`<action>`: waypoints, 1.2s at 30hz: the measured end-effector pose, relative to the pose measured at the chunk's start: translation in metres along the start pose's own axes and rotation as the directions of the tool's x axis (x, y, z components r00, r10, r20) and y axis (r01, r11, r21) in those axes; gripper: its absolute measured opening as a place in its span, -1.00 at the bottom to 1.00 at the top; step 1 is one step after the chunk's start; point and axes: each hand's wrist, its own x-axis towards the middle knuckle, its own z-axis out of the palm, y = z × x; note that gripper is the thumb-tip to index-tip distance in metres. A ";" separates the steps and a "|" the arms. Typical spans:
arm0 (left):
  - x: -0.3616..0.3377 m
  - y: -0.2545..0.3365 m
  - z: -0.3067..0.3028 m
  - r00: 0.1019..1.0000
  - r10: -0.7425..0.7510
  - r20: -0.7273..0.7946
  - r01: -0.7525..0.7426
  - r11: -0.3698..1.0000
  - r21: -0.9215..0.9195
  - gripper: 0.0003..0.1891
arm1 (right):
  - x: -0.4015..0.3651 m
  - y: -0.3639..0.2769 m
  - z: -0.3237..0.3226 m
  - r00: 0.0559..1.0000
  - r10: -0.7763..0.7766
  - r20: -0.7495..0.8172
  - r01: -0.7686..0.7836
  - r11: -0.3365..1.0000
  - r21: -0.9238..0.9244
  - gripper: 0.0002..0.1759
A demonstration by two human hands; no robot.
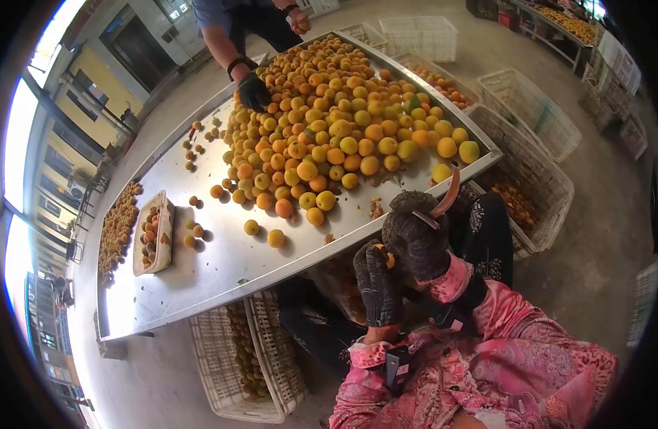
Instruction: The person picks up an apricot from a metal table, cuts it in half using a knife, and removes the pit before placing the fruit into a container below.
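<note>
Both of my hands wear dark knitted gloves and are held close together in front of the table's near edge. My left hand [377,284] is closed on an apricot [388,257], and only a bit of its orange skin shows by the fingers. My right hand [417,236] is wrapped round a curved knife [449,193]. Its reddish-brown curved part points up, and a narrow metallic piece sticks out beside the fingers. On the metal table [221,286] lies a large heap of apricots [322,121], beyond my hands.
Across the table, another person's gloved hand [254,91] touches the heap. A white tray [163,257] of fruit and a spread of small brown pits [120,225] lie at the left. Plastic crates stand right [550,193] and below [221,372]; orange pieces [515,204] fill one.
</note>
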 end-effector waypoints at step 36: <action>0.016 0.002 -0.018 0.879 0.334 0.341 -0.475 0.676 0.564 -0.60 | 0.035 0.032 -0.024 0.825 0.565 -0.005 -0.342 0.507 0.791 -0.87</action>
